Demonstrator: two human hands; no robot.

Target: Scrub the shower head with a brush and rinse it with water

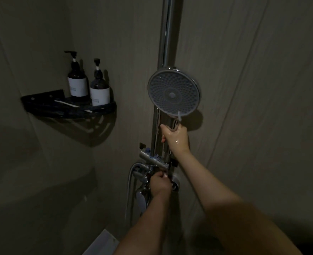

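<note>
I see a dim shower corner, and the biggest thing in it is the chrome riser pipe [167, 34] running up the wall. In front of it the round shower head [174, 94] faces me, nozzle side out, held up at about the height of the corner shelf [41, 105]. My right hand [176, 137] is wet and wrapped around the head's handle just under the disc; that grip looks slick, so I judge the head could twist or slip out if water pressure kicks it. Lower down my left hand [160, 182] is closed on the mixer valve [157, 162], fingers curled round a knob or lever I cannot make out in the dark. If that turns too far, I expect spray straight at the camera and at me, since the nozzles point this way; hot water would be worse. The hose [129, 183] loops down beside the valve and could snag my left forearm as I pull back. On the shelf stand two pump bottles [77, 80], with a thin white stick lying beside them that may be the brush [67, 104], though I cannot tell for sure. It is well apart from both hands, so reaching it means freeing one hand on wet fittings
</note>
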